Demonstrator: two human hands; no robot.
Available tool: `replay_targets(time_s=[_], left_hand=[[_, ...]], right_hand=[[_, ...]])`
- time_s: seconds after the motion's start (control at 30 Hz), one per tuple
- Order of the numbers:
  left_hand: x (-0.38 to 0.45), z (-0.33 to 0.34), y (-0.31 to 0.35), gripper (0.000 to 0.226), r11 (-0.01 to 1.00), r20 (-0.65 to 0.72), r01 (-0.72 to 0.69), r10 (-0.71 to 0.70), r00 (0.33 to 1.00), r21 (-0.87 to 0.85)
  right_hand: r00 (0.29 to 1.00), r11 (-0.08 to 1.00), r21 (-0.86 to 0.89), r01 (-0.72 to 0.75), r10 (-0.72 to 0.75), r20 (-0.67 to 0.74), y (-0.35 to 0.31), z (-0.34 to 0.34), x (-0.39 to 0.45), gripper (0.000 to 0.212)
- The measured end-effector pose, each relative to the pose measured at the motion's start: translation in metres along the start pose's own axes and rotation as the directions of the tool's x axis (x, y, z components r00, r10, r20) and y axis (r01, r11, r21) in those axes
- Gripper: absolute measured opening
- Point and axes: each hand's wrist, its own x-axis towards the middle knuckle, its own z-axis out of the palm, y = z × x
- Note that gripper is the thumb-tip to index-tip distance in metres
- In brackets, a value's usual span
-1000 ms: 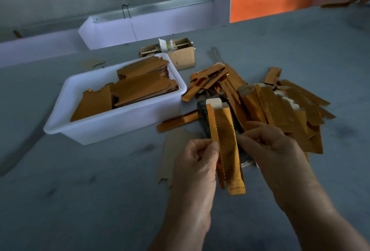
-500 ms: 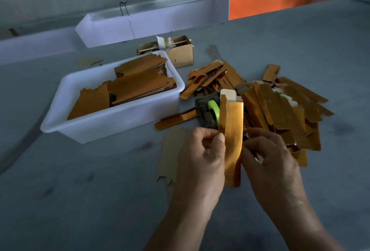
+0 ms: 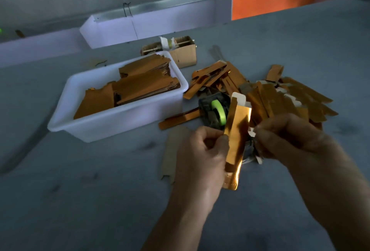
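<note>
Carton (image 3: 237, 130) has gone from flat strip to squared sleeve; left hand (image 3: 202, 154) pinches its left edge, right hand (image 3: 290, 140) curled at the right, hold unclear; flaps likely next

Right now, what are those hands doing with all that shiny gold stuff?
A person is working on one long gold card piece, held upright above the grey table. The left hand pinches its left edge and the right hand grips its right edge; it looks partly folded into a box shape. Just behind it sits a green tape roll. A loose pile of similar gold pieces lies to the right, and flat ones are stacked in the white tub on the left.
</note>
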Motion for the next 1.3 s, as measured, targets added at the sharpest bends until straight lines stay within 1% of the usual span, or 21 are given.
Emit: replay_targets(time_s=[0.03, 0.07, 0.13, 0.27, 0.43, 0.53, 0.7, 0.77, 0.9, 1.0, 1.17, 1.23, 1.3], left_hand=[[-0.002, -0.001, 0.0, 0.008, 1.0, 0.004, 0.005, -0.005, 1.0, -0.014], [-0.005, -0.002, -0.001, 0.008, 1.0, 0.006, 0.011, -0.011, 1.0, -0.022], [-0.008, -0.003, -0.001, 0.008, 0.999, 0.008, 0.022, -0.022, 1.0, -0.04], [-0.01, -0.007, 0.002, 0.008, 0.998, 0.036, 0.04, -0.038, 0.999, -0.058], [-0.013, -0.008, 0.006, 0.009, 0.99, 0.1, 0.075, -0.064, 0.993, -0.116], [-0.015, -0.008, 0.007, 0.01, 0.988, 0.124, 0.079, -0.063, 0.99, -0.13], [-0.016, -0.01, 0.01, 0.011, 0.99, 0.155, 0.09, -0.073, 0.985, -0.105], [-0.017, -0.01, 0.011, 0.015, 0.991, 0.175, 0.085, -0.065, 0.982, -0.107], [-0.017, -0.009, 0.007, 0.012, 0.991, 0.117, 0.051, -0.037, 0.992, -0.121], [-0.018, -0.007, 0.004, 0.014, 0.993, 0.068, 0.019, -0.011, 0.998, -0.119], [-0.024, 0.005, -0.001, 0.016, 0.991, -0.108, -0.109, 0.101, 0.989, -0.075], [-0.027, 0.007, -0.002, 0.015, 0.988, -0.134, -0.147, 0.139, 0.981, -0.048], [-0.029, 0.006, -0.003, 0.014, 0.986, -0.136, -0.147, 0.136, 0.981, -0.077]], right_hand=[[0.997, 0.999, 0.05, -0.021, 0.017, 0.069, -0.001, 0.0, 0.0, 0.018], [0.993, 0.999, 0.033, -0.013, 0.009, 0.116, -0.001, 0.0, 0.0, 0.022], [0.985, 0.999, -0.025, 0.021, -0.017, 0.174, 0.002, 0.004, 0.001, 0.022], [0.978, 0.99, -0.114, 0.084, -0.059, 0.202, 0.004, 0.008, 0.002, 0.016], [0.985, 0.947, -0.299, 0.121, -0.078, 0.152, -0.002, 0.009, 0.001, 0.027], [0.992, 0.942, -0.32, 0.101, -0.073, 0.098, -0.002, 0.01, 0.001, 0.029], [0.995, 0.925, -0.369, 0.089, -0.068, 0.072, -0.003, 0.012, -0.001, 0.027], [0.995, 0.909, -0.406, 0.097, -0.079, 0.061, -0.002, 0.012, -0.001, 0.027], [0.996, 0.871, -0.483, 0.089, -0.08, 0.04, -0.004, 0.017, -0.002, 0.027], [0.996, 0.836, -0.542, 0.084, -0.086, 0.023, -0.007, 0.021, -0.003, 0.027], [0.996, 0.782, -0.621, 0.049, -0.082, -0.023, -0.016, 0.023, -0.004, 0.028], [0.998, 0.769, -0.639, 0.033, -0.062, -0.023, -0.019, 0.023, -0.003, 0.031], [0.999, 0.76, -0.649, 0.027, -0.049, -0.016, -0.021, 0.025, -0.004, 0.034]])
